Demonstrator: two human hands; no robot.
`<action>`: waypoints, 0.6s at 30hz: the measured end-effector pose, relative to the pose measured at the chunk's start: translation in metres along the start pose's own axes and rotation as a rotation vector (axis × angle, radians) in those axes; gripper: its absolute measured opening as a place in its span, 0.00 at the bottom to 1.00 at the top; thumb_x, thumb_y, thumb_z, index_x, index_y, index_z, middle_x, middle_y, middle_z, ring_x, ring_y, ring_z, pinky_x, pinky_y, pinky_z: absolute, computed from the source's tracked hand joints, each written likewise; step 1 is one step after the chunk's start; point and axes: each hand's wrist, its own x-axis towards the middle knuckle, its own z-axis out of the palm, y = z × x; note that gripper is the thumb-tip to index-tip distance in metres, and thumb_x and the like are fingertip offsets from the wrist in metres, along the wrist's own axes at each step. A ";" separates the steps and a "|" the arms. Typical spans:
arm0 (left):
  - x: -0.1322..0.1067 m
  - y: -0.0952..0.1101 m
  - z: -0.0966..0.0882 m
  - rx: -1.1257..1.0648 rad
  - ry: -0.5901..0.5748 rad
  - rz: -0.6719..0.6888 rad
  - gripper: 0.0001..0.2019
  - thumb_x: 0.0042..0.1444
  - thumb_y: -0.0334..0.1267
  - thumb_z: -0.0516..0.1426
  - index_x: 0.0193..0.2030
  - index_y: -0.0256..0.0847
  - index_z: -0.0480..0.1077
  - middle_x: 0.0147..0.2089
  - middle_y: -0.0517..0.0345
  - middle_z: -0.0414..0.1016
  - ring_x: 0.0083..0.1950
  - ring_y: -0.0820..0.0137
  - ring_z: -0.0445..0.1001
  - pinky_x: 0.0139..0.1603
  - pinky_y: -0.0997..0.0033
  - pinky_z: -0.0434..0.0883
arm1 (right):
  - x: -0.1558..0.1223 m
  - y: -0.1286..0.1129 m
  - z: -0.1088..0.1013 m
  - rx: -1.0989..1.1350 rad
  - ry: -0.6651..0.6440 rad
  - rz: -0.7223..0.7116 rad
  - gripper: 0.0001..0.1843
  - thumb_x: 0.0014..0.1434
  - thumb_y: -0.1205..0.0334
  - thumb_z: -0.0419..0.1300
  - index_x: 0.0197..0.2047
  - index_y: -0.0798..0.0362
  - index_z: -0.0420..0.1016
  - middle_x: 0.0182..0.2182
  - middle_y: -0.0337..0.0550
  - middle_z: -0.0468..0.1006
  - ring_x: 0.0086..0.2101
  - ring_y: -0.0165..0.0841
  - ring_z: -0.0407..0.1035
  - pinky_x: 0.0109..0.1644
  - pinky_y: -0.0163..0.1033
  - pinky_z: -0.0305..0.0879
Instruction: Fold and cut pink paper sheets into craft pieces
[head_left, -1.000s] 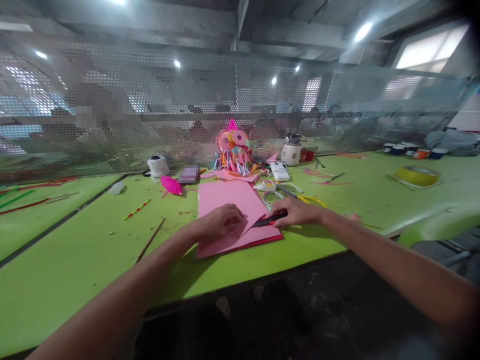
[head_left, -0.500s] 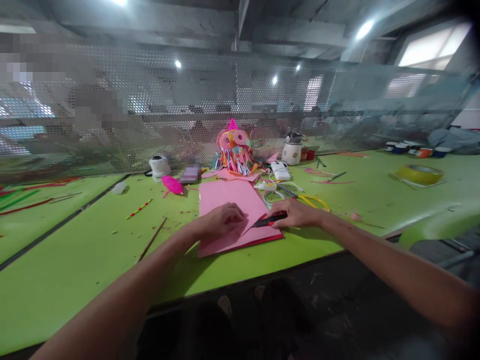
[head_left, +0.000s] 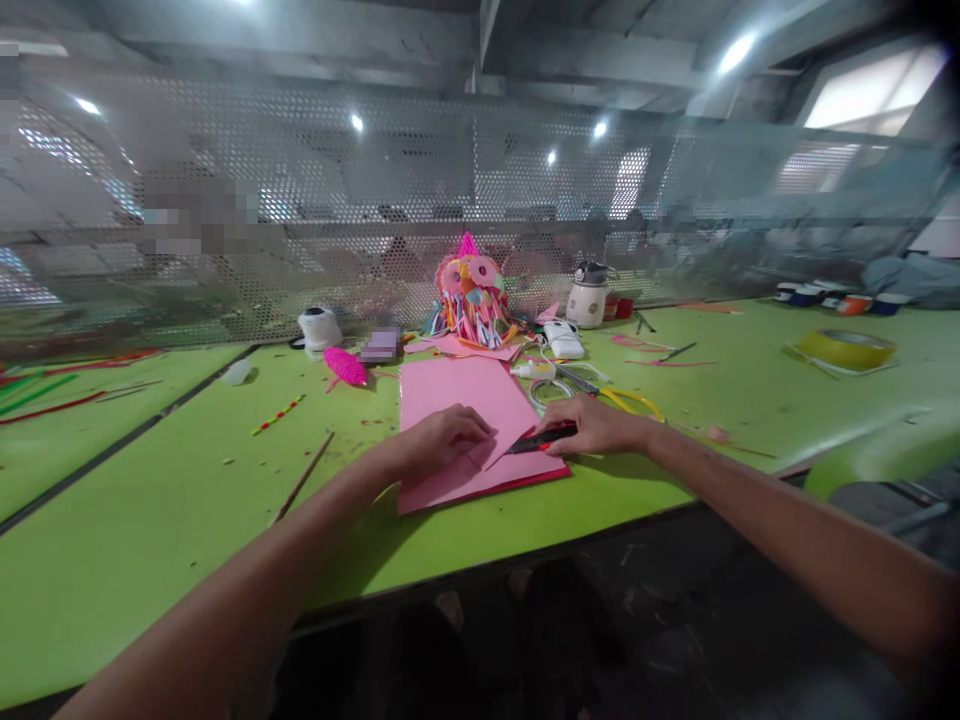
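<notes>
Barely anything has moved since the earlier frame: our right grip (head_left: pixel 594 426) stays clamped on the dark tool (head_left: pixel 538 440), its tip over the pink paper (head_left: pixel 461 385); our left grip (head_left: pixel 444 440) rests on that paper, though we can't tell whether it pinches.

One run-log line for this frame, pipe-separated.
left hand: on pink paper | right hand: holding black-and-red tool at paper | beyond: fringed craft figure

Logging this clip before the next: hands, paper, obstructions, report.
Left hand on pink paper. Right hand gripping black-and-red tool at paper's right side. White bottle beyond right hand, clear of tool.
</notes>
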 end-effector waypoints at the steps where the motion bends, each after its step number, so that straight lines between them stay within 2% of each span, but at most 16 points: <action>1: 0.000 0.001 0.000 0.002 0.007 -0.007 0.11 0.63 0.33 0.53 0.46 0.41 0.76 0.48 0.51 0.76 0.50 0.69 0.73 0.53 0.66 0.70 | 0.000 0.000 0.000 -0.007 0.002 0.000 0.15 0.56 0.59 0.63 0.46 0.54 0.78 0.37 0.44 0.76 0.36 0.34 0.68 0.41 0.37 0.60; 5: 0.001 0.006 0.000 0.014 0.013 -0.033 0.11 0.63 0.35 0.53 0.45 0.42 0.77 0.48 0.51 0.77 0.49 0.68 0.73 0.52 0.66 0.71 | -0.001 -0.001 0.002 -0.032 0.027 0.016 0.15 0.55 0.57 0.64 0.45 0.53 0.78 0.36 0.44 0.76 0.36 0.34 0.67 0.40 0.38 0.60; 13: 0.000 0.002 0.002 0.029 0.005 -0.037 0.12 0.62 0.31 0.53 0.46 0.42 0.76 0.49 0.52 0.76 0.50 0.69 0.73 0.52 0.65 0.71 | -0.004 0.001 0.001 0.009 0.017 0.001 0.16 0.55 0.56 0.64 0.46 0.52 0.79 0.35 0.43 0.76 0.36 0.34 0.68 0.41 0.38 0.60; 18: 0.000 0.004 0.002 0.027 0.011 -0.018 0.11 0.63 0.33 0.53 0.46 0.42 0.76 0.48 0.51 0.77 0.50 0.69 0.73 0.52 0.66 0.71 | 0.002 0.002 0.001 0.002 0.026 -0.003 0.15 0.55 0.57 0.64 0.45 0.53 0.79 0.36 0.45 0.77 0.36 0.34 0.68 0.42 0.39 0.61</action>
